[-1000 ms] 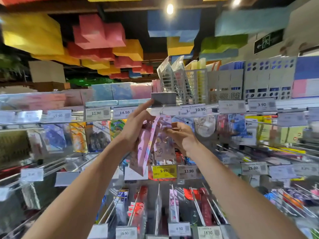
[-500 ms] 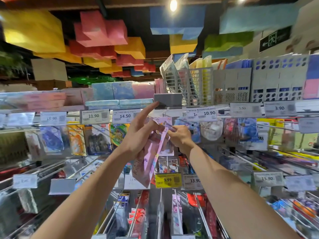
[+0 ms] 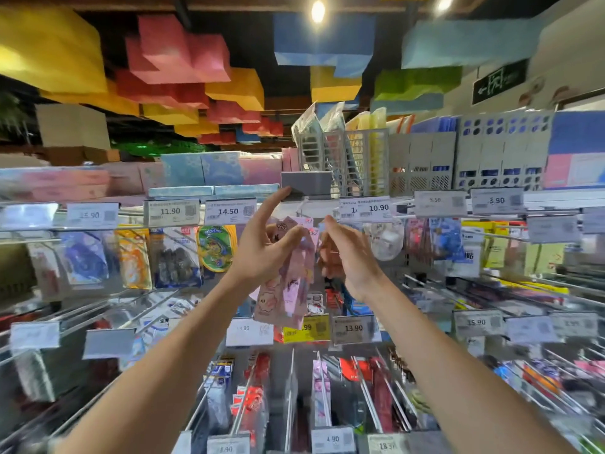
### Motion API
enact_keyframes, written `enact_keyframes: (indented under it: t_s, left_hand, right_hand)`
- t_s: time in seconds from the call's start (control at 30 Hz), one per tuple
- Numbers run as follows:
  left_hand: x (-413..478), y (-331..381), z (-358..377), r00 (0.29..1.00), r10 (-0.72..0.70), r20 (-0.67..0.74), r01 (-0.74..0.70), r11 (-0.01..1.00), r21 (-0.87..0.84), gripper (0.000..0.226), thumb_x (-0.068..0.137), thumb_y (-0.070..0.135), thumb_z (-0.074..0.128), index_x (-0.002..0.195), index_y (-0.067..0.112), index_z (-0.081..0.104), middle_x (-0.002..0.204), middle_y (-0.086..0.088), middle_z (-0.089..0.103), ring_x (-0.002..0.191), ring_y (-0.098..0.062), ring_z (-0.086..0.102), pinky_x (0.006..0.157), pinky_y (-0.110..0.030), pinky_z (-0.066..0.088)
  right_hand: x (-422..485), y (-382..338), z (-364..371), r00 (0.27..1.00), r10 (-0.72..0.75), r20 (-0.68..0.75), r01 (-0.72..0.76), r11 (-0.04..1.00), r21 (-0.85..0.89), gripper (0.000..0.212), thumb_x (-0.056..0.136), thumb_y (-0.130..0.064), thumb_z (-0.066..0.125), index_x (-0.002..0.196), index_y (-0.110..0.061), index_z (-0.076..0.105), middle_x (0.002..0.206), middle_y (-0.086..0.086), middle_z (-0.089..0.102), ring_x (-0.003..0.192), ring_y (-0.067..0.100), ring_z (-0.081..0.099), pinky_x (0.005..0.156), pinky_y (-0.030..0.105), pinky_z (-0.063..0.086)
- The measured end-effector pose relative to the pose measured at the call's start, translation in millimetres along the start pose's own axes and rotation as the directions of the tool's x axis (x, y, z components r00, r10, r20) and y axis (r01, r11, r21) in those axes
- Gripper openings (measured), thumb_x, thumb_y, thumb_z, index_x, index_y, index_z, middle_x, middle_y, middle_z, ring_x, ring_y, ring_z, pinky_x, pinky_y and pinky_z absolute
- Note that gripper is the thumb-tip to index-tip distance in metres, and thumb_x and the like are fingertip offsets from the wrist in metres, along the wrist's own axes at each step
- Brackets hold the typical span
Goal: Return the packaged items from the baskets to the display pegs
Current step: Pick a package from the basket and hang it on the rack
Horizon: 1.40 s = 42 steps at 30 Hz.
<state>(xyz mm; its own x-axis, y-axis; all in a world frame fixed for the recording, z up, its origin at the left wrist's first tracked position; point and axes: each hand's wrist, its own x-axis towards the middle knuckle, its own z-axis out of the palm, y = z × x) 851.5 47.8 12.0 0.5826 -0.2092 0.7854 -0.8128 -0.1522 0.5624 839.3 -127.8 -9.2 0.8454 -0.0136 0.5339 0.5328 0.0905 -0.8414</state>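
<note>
Starting on the left: the 14.50 price tag (image 3: 229, 211) is up on the top rail, and my left hand (image 3: 262, 253) is raised just to the right of it, a bit below. That's the one doing the holding. My thumb is pressed across the front of the pink packs (image 3: 288, 290) with the other fingers behind, while my index finger sticks straight up toward the grey box (image 3: 306, 185) on the shelf above.

The packs hang between my two hands with the long axis pretty much up and down. The header end is up by my fingertips and the bottom end dangles in front of the yellow tag (image 3: 307, 327) on the row below. It looks like more than one pack in the bunch, but it's too blurry to count.

My right hand (image 3: 350, 257) is just beside the top of the packs with its fingers curled. I honestly can't tell if it's pinching the header or only hovering next to it. Further right is the 10.90 tag (image 3: 366, 209).

So the gap between those two tags, straight above the packs, is where I'd guess the peg is, though I can't make out its tip. The hang hole has to go up and forward from here. My left hand carries the weight and my right is closer to the header for steering. There are no baskets in view.
</note>
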Motion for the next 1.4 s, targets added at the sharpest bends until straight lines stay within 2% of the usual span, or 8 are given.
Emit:
enact_keyframes:
  t_s: [0.07,0.2,0.3,0.67,0.83,1.1,1.2,1.4]
  left_hand:
    - [-0.5,0.5,3.2,0.999,0.019,-0.032,-0.02,1.0,-0.004,0.06,0.097,0.015,0.068,0.15,0.03,0.044,0.057,-0.01,0.056,0.048,-0.017,0.045,0.046,-0.027,0.038]
    - [-1.1,-1.2,5.0,0.999,0.021,-0.036,-0.021,1.0,0.009,0.057,0.099,0.021,0.065,0.149,0.039,0.042,0.058,-0.022,0.055,0.045,-0.033,0.044,0.042,-0.041,0.037]
    - [-1.5,1.3,6.0,0.999,0.007,-0.053,-0.006,0.999,0.037,0.055,0.1,0.023,0.062,0.149,0.039,0.043,0.064,-0.009,0.062,0.052,-0.015,0.048,0.049,-0.032,0.039]
    - [0.8,7.3,3.7,0.996,-0.064,-0.067,0.064,0.998,-0.01,0.058,0.103,0.0,0.028,0.15,0.028,0.047,0.05,0.013,0.035,0.047,-0.008,0.028,0.048,-0.02,0.029]
    - [-0.7,14.8,-0.6,0.993,-0.113,-0.023,0.111,0.99,-0.082,0.064,0.098,-0.005,0.026,0.152,0.025,0.044,0.046,0.004,0.054,0.041,-0.01,0.035,0.043,-0.018,0.033]
    - [-3.7,10.2,-3.4,0.999,-0.036,0.03,0.036,0.999,-0.013,0.063,0.099,0.0,0.03,0.155,0.028,0.037,0.052,-0.023,0.054,0.045,-0.016,0.04,0.044,-0.02,0.033]
    - [-4.6,3.6,-3.7,0.998,0.028,0.049,-0.033,0.994,0.106,0.059,0.102,0.01,0.037,0.157,0.033,0.033,0.044,0.007,0.042,0.044,-0.007,0.032,0.045,-0.02,0.031]
    - [-4.2,1.2,-7.7,0.992,0.082,0.098,-0.103,0.968,0.231,0.076,0.087,0.017,0.04,0.158,0.04,0.026,0.043,0.009,0.045,0.04,-0.009,0.034,0.046,-0.023,0.034]
  right_hand:
    - [-4.3,-0.5,-1.3,0.998,-0.026,0.05,0.029,0.997,-0.075,0.041,0.089,-0.045,0.074,0.086,-0.009,0.055,0.076,0.015,0.056,0.075,0.027,0.06,0.074,0.037,0.051]
    - [-15.4,1.5,-0.5,0.999,0.041,0.028,-0.038,0.994,-0.107,0.021,0.089,-0.025,0.077,0.092,-0.012,0.06,0.08,0.0,0.067,0.077,0.013,0.065,0.069,0.03,0.056]
    - [-19.1,-0.1,-3.3,0.997,0.077,0.015,-0.075,0.993,-0.096,0.016,0.087,-0.026,0.078,0.088,-0.016,0.066,0.083,0.002,0.068,0.084,0.019,0.066,0.078,0.042,0.056]
    - [-30.2,-7.1,-24.1,0.976,0.143,0.162,-0.175,0.963,0.204,0.012,0.087,-0.012,0.072,0.079,-0.02,0.07,0.075,0.002,0.064,0.065,0.015,0.058,0.062,0.026,0.044]
    - [-28.6,-1.2,-38.7,0.971,0.234,0.047,-0.233,0.887,0.398,0.017,0.074,-0.007,0.074,0.069,-0.022,0.069,0.069,0.002,0.065,0.059,0.017,0.061,0.056,0.024,0.047]
    - [-9.8,8.4,-13.0,0.991,0.086,-0.101,-0.077,0.993,0.089,0.012,0.091,-0.008,0.071,0.084,-0.016,0.075,0.086,0.013,0.068,0.079,0.026,0.064,0.073,0.039,0.055]
    - [0.5,7.5,-2.8,0.99,0.046,-0.134,-0.048,0.999,-0.011,0.009,0.091,-0.008,0.071,0.087,-0.015,0.076,0.091,0.014,0.071,0.085,0.027,0.065,0.087,0.048,0.055]
    - [14.1,12.7,4.5,0.98,-0.047,-0.192,0.008,0.979,-0.203,0.013,0.09,-0.023,0.075,0.078,-0.02,0.074,0.078,0.009,0.074,0.074,0.026,0.068,0.068,0.04,0.057]
